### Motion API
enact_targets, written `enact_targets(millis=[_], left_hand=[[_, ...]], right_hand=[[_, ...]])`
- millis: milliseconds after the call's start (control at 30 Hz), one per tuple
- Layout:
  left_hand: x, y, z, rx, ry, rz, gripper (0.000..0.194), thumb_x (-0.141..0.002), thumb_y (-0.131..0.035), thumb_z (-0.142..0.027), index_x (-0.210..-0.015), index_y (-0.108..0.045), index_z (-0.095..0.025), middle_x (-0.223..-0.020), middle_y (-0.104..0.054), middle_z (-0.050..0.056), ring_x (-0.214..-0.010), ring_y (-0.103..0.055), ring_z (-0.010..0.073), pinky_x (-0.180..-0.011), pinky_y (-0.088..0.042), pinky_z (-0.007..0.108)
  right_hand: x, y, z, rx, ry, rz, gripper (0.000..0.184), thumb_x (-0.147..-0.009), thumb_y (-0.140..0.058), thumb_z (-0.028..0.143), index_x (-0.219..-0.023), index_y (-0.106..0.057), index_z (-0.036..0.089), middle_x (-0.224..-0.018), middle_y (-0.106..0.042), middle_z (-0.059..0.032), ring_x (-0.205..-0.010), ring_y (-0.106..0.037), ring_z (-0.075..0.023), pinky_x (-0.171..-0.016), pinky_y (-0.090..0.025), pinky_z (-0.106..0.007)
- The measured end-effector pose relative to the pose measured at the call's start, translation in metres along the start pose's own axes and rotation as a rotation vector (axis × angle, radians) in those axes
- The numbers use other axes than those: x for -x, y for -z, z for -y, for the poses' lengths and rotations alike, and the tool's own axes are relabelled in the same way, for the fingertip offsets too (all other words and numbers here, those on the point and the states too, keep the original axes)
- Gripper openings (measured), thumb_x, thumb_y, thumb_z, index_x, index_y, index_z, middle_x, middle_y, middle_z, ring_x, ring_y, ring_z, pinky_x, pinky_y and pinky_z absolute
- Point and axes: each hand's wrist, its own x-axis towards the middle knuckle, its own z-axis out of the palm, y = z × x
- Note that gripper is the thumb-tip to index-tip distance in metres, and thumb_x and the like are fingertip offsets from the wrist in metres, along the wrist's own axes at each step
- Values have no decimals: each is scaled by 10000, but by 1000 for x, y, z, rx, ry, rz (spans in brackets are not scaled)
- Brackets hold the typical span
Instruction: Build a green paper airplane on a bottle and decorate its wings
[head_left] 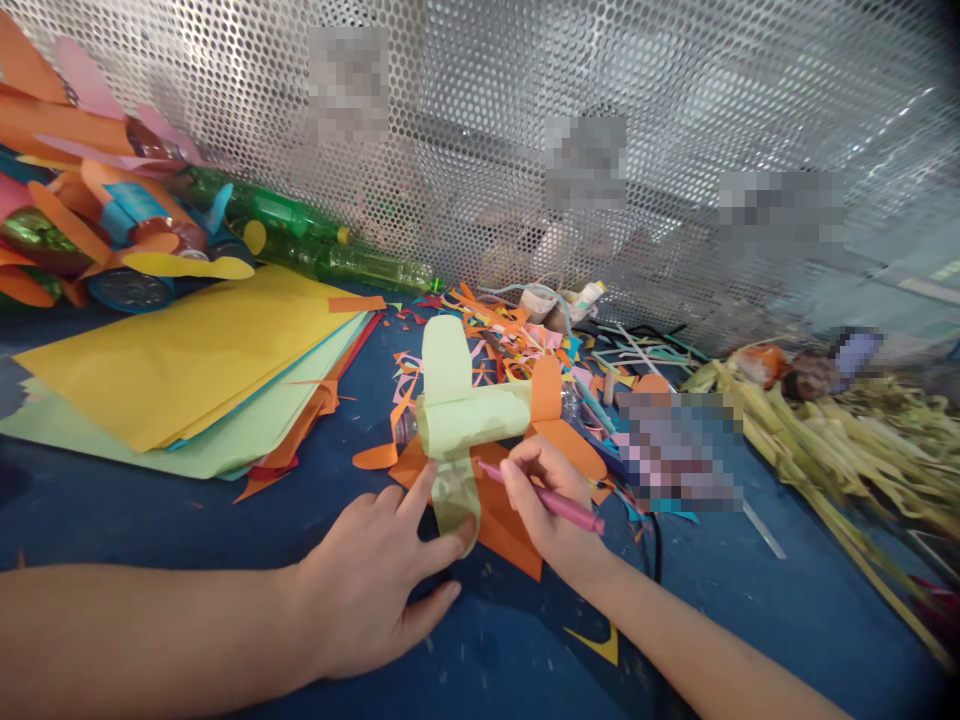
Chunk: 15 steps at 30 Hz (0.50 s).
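My right hand (551, 495) grips a pink felt-tip pen (570, 508), its tip at the edge of a pale green paper piece (450, 372). That paper is partly rolled, with one rounded end standing up at the back and the other lying toward me. My left hand (382, 575) has its fingers spread, the fingertips pressing on the near end of the green paper. Orange paper shapes (510, 515) stick out under and beside it. Clear plastic (571, 402) shows at the right, probably part of a bottle, mostly hidden.
Coloured paper sheets (195, 350) are stacked at the left. Behind them lie green plastic bottles (262, 205) and paper-winged bottle models (142, 215). Paper scraps (517, 330) are strewn at the back before a perforated metal screen (480, 90). Dry husks (825, 450) lie at the right.
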Motion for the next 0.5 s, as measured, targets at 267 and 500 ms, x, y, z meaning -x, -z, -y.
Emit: enact_targets(millis=[267,500], left_hand=[[0,1,0,-5,-4,14,416,-873,-388,-411,-1288,-389,-371,-1292,-412,157,-798,-584,263,-647,-503,451],[0,2,0,-1,2,11,399,-873,-398,-413,-1270,-403,-384,-1295,-408,150,-807,-584,254,-663,-504,446]], right_hand=[[-8,-3,2,-55,-67,70,215,-908,-443,293,-715,-408,205,-588,-398,58,-501,-399,-88,-477,-318,-217],[-6,-2,-1,-32,-88,71,242,-909,-450,309,-697,-398,205,-546,-380,67,-471,-369,-84,-465,-301,-218]])
